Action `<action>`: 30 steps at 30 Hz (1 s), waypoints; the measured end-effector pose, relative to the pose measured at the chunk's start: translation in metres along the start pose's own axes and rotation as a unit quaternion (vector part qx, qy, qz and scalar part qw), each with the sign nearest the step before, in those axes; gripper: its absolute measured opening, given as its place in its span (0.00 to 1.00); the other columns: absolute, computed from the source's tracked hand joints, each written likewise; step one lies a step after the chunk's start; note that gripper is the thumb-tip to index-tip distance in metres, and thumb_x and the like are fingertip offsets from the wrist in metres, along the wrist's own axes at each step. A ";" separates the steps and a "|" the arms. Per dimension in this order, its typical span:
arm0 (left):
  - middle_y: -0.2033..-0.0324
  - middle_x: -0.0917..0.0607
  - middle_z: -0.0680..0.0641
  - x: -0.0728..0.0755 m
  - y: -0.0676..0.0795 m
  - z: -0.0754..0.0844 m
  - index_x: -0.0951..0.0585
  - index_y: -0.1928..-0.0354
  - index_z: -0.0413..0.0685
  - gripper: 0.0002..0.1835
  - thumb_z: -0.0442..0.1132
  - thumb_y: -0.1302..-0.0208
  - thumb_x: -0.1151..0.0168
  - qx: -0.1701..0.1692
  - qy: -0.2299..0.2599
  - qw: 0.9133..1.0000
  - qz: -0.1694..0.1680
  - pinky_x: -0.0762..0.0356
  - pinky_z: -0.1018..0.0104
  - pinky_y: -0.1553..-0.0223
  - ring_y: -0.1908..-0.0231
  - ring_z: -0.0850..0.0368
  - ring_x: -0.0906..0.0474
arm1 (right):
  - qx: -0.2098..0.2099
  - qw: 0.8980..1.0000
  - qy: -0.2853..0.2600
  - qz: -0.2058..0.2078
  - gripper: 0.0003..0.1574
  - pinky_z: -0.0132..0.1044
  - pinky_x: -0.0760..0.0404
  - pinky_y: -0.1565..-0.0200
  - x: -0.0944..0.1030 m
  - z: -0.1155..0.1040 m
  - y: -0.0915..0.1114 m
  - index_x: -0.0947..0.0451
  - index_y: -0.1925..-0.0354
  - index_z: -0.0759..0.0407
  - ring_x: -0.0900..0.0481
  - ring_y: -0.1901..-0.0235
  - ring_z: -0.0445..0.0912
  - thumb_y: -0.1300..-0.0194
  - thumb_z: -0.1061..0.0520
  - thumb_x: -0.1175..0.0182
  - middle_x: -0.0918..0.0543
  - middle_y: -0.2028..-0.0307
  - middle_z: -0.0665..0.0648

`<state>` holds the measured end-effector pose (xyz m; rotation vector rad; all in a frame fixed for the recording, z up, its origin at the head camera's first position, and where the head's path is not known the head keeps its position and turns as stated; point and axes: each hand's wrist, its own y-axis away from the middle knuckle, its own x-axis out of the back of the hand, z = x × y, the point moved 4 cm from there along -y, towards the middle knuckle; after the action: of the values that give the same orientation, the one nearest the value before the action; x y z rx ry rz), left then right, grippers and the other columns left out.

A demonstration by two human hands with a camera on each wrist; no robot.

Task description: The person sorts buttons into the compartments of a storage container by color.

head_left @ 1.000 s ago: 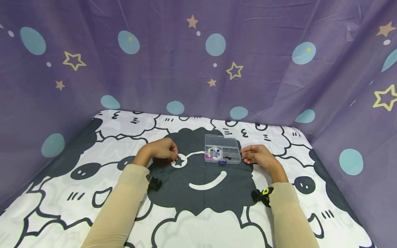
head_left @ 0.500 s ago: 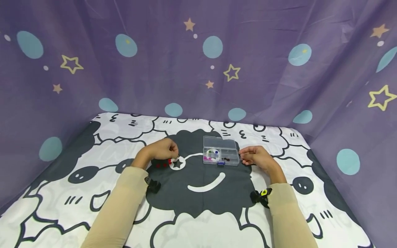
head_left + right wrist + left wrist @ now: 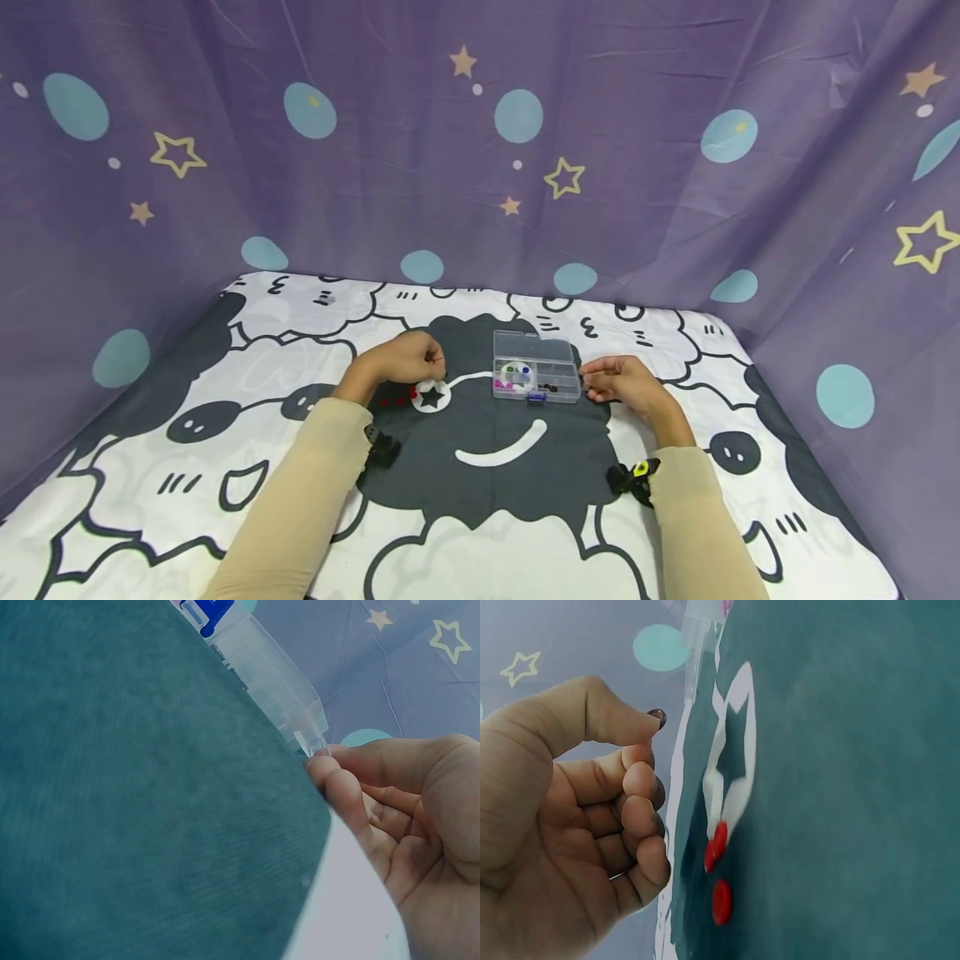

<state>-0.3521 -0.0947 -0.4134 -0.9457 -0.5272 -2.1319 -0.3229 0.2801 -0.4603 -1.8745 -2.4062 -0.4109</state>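
A clear plastic compartment box (image 3: pixel 538 342) stands with its lid raised, a blue latch (image 3: pixel 537 397) at its front. Pink, green, blue and dark brown small pieces show inside. My right hand (image 3: pixel 624 385) pinches the box's right end between thumb and fingers. My left hand (image 3: pixel 408 357) hovers left of the box, above the printed star circle (image 3: pixel 431 407). In the left wrist view its thumb meets the index finger and the other fingers curl; nothing is visible between them. Small red discs (image 3: pixel 721 902) lie on the cloth below that hand, beside the circle.
A cloth (image 3: pixel 495 483) printed with cartoon sheep covers the table. Purple curtains (image 3: pixel 420 167) with stars and blue ovals hang behind and at both sides. Each wrist carries a small black camera (image 3: pixel 383 448).
My left hand has moved slightly right, off the star circle and toward the box. A red spot seen at its fingertips earlier no longer shows there. The right hand stays at the box.
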 end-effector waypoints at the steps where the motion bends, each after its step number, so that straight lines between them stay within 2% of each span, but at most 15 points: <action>1: 0.80 0.22 0.53 0.000 -0.001 0.001 0.16 0.73 0.48 0.08 0.36 0.37 0.39 0.001 -0.004 1.000 0.002 0.28 0.64 0.72 0.81 0.61 0.30 | 0.000 1.000 -0.001 0.001 0.18 0.32 0.16 0.66 0.000 0.000 0.000 0.25 0.44 0.80 0.18 0.73 0.39 0.29 0.70 0.43 0.15 0.67 0.53; 5: 0.79 0.21 0.53 -0.002 -0.007 0.008 0.16 0.72 0.49 0.08 0.37 0.35 0.40 0.006 -0.011 1.000 0.013 0.30 0.64 0.74 0.82 0.60 0.31 | 0.002 1.000 -0.002 0.000 0.18 0.32 0.16 0.66 0.000 0.000 0.000 0.25 0.44 0.80 0.18 0.73 0.39 0.29 0.70 0.43 0.15 0.68 0.54; 8: 0.82 0.25 0.54 -0.004 -0.012 0.013 0.18 0.73 0.50 0.09 0.38 0.33 0.41 0.003 -0.006 1.000 0.019 0.32 0.64 0.75 0.83 0.60 0.34 | 0.005 1.000 -0.002 -0.003 0.19 0.32 0.16 0.66 -0.001 0.000 0.000 0.25 0.44 0.81 0.18 0.73 0.39 0.29 0.70 0.43 0.15 0.67 0.54; 12: 0.83 0.27 0.54 -0.006 -0.020 0.022 0.19 0.74 0.49 0.10 0.37 0.33 0.41 -0.013 0.004 1.000 0.026 0.32 0.65 0.74 0.83 0.61 0.35 | 0.004 1.000 -0.001 -0.003 0.19 0.32 0.16 0.66 -0.001 0.000 0.000 0.25 0.44 0.81 0.18 0.73 0.39 0.29 0.70 0.43 0.15 0.67 0.54; 19: 0.82 0.25 0.53 -0.010 -0.034 0.040 0.18 0.72 0.49 0.08 0.37 0.33 0.40 -0.041 -0.015 0.999 0.029 0.31 0.64 0.71 0.82 0.61 0.36 | 0.000 1.000 -0.002 0.000 0.18 0.32 0.16 0.66 -0.001 0.000 0.000 0.25 0.44 0.80 0.17 0.73 0.39 0.29 0.70 0.43 0.15 0.67 0.54; 26: 0.82 0.26 0.54 -0.019 -0.045 0.053 0.17 0.71 0.49 0.09 0.36 0.33 0.40 -0.055 -0.009 0.998 0.012 0.32 0.65 0.71 0.82 0.61 0.38 | -0.002 1.000 -0.002 0.003 0.18 0.32 0.16 0.67 -0.001 0.000 -0.001 0.24 0.44 0.80 0.18 0.74 0.39 0.29 0.70 0.43 0.15 0.68 0.55; 30: 0.84 0.29 0.55 -0.022 -0.052 0.062 0.21 0.76 0.50 0.11 0.34 0.34 0.41 -0.076 -0.009 0.997 0.002 0.35 0.66 0.72 0.82 0.62 0.41 | -0.004 1.000 -0.002 0.006 0.17 0.32 0.16 0.67 -0.001 0.001 -0.002 0.24 0.45 0.79 0.18 0.74 0.39 0.29 0.70 0.43 0.15 0.68 0.54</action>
<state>-0.3529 -0.0131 -0.3942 -1.0491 -0.3753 -2.1857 -0.3241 0.2793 -0.4615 -1.8929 -2.3984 -0.4180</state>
